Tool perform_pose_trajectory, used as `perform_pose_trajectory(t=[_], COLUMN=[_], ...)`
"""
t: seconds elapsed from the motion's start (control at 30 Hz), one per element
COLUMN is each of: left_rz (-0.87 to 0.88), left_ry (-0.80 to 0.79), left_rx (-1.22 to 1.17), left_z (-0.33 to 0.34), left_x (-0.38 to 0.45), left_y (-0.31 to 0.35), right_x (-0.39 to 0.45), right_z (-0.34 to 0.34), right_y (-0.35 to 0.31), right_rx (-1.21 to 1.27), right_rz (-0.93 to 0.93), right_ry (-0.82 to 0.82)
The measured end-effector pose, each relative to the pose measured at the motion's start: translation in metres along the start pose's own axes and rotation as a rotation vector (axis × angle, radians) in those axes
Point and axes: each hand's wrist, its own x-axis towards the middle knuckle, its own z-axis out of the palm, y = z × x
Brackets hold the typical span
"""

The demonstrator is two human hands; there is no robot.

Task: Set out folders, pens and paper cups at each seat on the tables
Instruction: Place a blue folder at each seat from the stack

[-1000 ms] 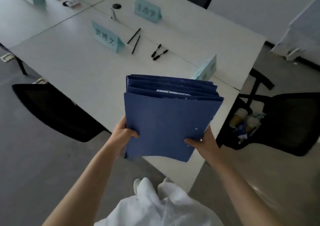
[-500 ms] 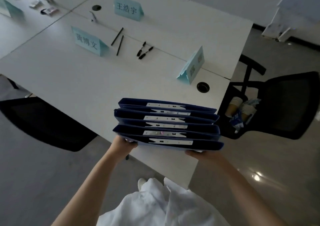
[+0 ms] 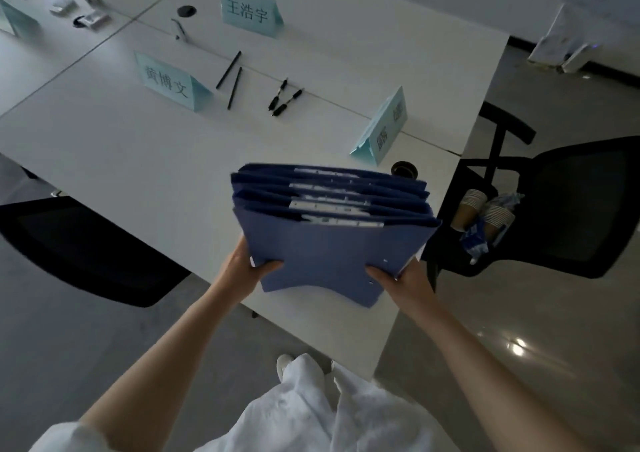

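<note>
I have a stack of blue folders [image 3: 332, 240] gripped from both sides, held above the near corner of the white table [image 3: 121, 160]. My left hand [image 3: 247, 266] clamps the stack's left edge, thumb laid over the top cover and fingers out of sight beneath. My right hand [image 3: 403, 280] clamps the right edge the same way, thumb on top. The stack is tilted, its open edges fanned toward the far side so the white clips inside show.

On the table beyond, two thin black pens [image 3: 231, 77] lie side by side just right of a pale blue name card [image 3: 169, 82], and two thicker pens [image 3: 284, 96] lie near them. A second name card [image 3: 249, 11] stands farther back; a third [image 3: 384, 129] stands side-on near the right edge. Paper cups [image 3: 483, 211] lie on the seat of a black chair [image 3: 571, 209] to the right of the table, beside a blue wrapper.
</note>
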Motion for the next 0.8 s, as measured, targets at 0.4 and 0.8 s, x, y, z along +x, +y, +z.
perform_pose_trajectory(t=[0.4,0.8], left_rz=[-0.344,-0.527], left_ry=[-0.25,-0.283], left_rx=[0.017,-0.075], left_z=[0.014,0.054], left_x=[0.054,0.062], left_y=[0.018,-0.001], right_x=[0.026,0.033], right_z=[-0.003,0.011], right_y=[0.007,0.042], right_rx=[0.335,0.467], right_rz=[0.657,0.763], right_ry=[-0.071,0.001])
